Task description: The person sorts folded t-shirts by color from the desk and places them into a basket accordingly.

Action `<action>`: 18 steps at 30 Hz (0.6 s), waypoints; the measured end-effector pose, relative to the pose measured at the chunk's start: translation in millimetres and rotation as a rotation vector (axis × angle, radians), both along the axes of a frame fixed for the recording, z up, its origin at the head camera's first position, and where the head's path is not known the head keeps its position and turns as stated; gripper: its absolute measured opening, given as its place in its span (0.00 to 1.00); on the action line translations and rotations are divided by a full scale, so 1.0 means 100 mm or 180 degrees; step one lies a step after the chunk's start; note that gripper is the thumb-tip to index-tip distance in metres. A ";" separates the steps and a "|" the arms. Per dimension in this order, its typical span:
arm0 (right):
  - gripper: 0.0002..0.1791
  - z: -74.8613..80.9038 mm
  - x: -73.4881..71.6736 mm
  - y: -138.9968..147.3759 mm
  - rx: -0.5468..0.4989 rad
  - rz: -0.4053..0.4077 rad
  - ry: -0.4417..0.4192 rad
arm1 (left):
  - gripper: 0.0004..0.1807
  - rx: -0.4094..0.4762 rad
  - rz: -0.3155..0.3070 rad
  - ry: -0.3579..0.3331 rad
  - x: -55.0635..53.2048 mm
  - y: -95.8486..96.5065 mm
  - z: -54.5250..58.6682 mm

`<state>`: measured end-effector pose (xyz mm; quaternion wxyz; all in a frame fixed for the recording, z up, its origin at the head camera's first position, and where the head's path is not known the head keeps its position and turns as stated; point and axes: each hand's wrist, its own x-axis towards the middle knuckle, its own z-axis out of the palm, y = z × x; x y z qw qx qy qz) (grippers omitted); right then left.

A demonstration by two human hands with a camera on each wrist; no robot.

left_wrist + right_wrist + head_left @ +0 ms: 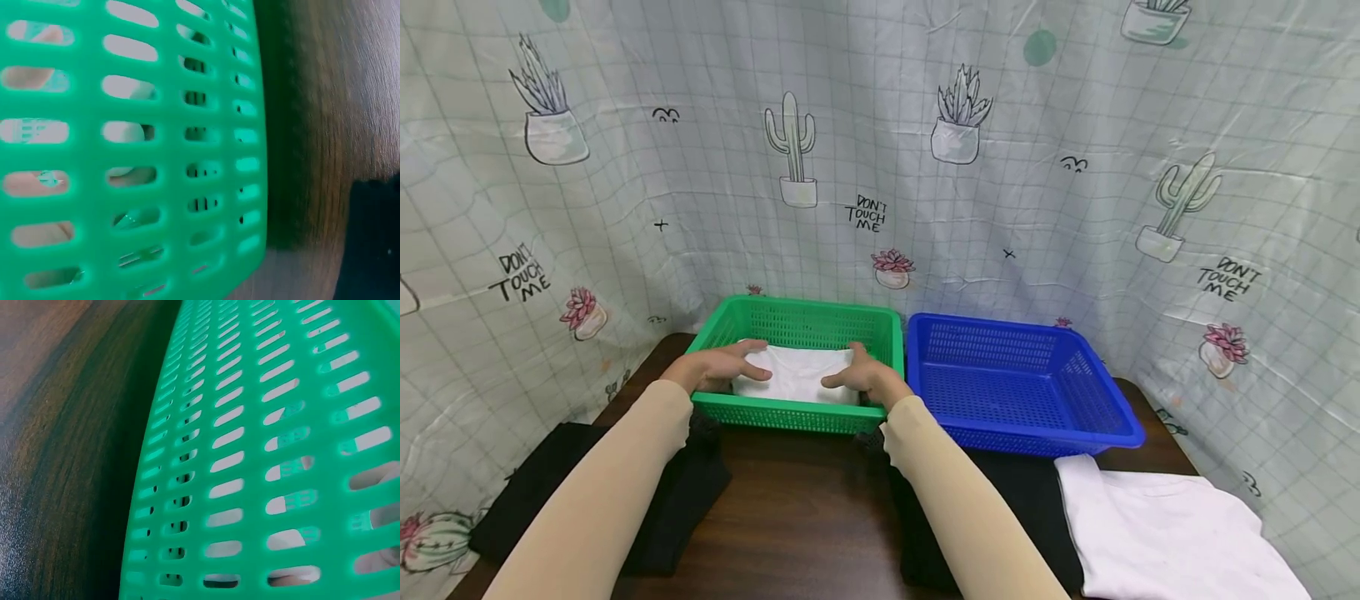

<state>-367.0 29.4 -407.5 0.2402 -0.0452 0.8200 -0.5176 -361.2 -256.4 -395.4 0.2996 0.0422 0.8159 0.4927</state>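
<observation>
A folded white shirt (801,375) lies inside the green basket (790,417). My left hand (724,365) reaches over the basket's front left rim, its thumb and fingers spread at the shirt's left edge. Opposite it, my right hand (867,375) is at the shirt's right edge, thumb pointing inward across the cloth. In the left wrist view, parts of the hand and white cloth show through the slots of the basket wall (169,156). The right wrist view has fingers and white cloth behind the slotted wall (250,481), which hides most of them.
A blue basket (1000,400) stands just right of the green one. Black folded cloth (685,508) lies on the left, and another black cloth (1022,500) on the right beside a white shirt (1172,533). The brown table (797,500) backs onto a printed curtain (865,150).
</observation>
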 end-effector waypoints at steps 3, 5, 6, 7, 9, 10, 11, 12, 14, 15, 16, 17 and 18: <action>0.60 0.05 0.02 0.01 -0.0048 0.0090 -0.0062 | 0.51 0.0027 0.0028 -0.0021 0.01 -0.02 0.02; 0.59 0.08 0.04 0.02 -0.0033 0.0212 -0.0068 | 0.51 0.0029 0.0079 -0.0030 0.03 -0.04 0.02; 0.58 0.11 0.06 0.02 -0.0020 0.0296 -0.0050 | 0.50 0.0020 0.0103 -0.0034 0.04 -0.05 0.03; 0.57 0.14 0.09 0.03 0.0006 0.0389 -0.0023 | 0.50 -0.0006 0.0110 -0.0029 0.06 -0.05 0.05; 0.55 0.21 0.15 0.07 0.0033 0.0558 0.0060 | 0.49 -0.0097 0.0077 0.0006 0.10 -0.05 0.11; 0.55 0.25 0.17 0.10 0.0037 0.0633 0.0115 | 0.49 -0.0162 0.0031 0.0031 0.12 -0.05 0.14; 0.54 0.30 0.21 0.14 0.0051 0.0703 0.0170 | 0.48 -0.0233 -0.0039 0.0061 0.14 -0.04 0.18; 0.54 0.35 0.24 0.19 0.0065 0.0768 0.0228 | 0.48 -0.0300 -0.0116 0.0094 0.15 -0.02 0.22; 0.54 0.45 0.31 0.30 0.0082 0.0870 0.0354 | 0.46 -0.0418 -0.0246 0.0152 0.18 0.01 0.29; 0.54 0.50 0.35 0.36 0.0066 0.0918 0.0411 | 0.46 -0.0492 -0.0309 0.0192 0.20 0.03 0.32; 0.53 0.56 0.39 0.43 0.0043 0.0958 0.0455 | 0.45 -0.0567 -0.0342 0.0229 0.22 0.05 0.35; 0.53 0.62 0.44 0.50 0.0010 0.1003 0.0496 | 0.45 -0.0641 -0.0368 0.0281 0.25 0.08 0.39; 0.53 0.67 0.49 0.59 -0.0041 0.1047 0.0532 | 0.45 -0.0717 -0.0387 0.0351 0.28 0.11 0.43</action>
